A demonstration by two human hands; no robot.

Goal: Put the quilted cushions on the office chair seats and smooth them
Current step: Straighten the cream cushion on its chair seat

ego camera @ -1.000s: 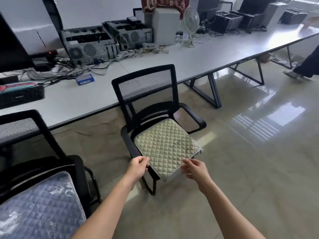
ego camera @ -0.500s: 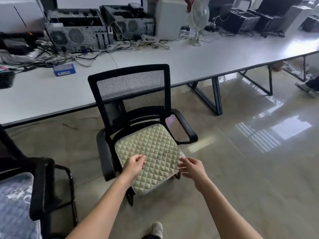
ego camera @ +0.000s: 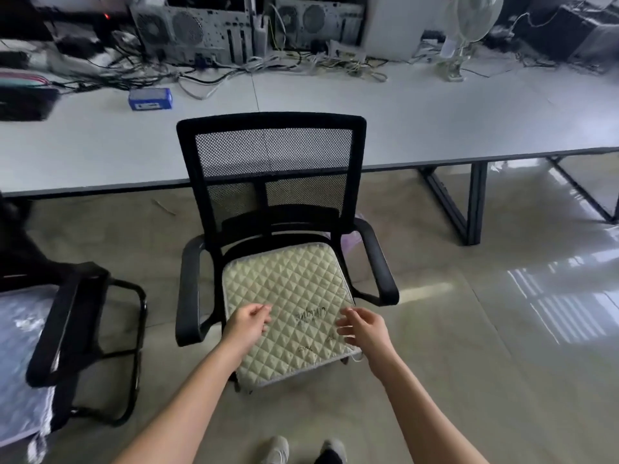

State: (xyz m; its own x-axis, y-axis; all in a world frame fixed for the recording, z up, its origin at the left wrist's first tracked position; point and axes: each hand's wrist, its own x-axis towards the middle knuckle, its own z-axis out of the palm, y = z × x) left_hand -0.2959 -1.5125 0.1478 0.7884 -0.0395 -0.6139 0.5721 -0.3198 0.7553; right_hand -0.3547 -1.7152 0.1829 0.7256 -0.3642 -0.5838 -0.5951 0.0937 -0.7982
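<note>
A person stands in front of a black chair with a net back. A pale green cushion with a diamond pattern lies flat on the seat, between the two armrests. Its front edge hangs a little past the front of the seat, and it sits a bit crooked, turned toward the right. The left hand is over the front left part of the cushion, with the fingers curled loosely and not pinching anything. The right hand is over the front right edge, with the fingers bent and a little apart. I cannot tell if either hand really touches the cushion. So this cushion is already on its seat, and I think the patting and smoothing is what is going on here. It may still need a small push back to sit straight. At the left edge there is a second chair with a bluish cushion on it that looks shiny, as if it is wrapped in plastic. That one may still need work. Behind the chairs is a long white surface with computer boxes, cables, a small fan and a little blue box.
</note>
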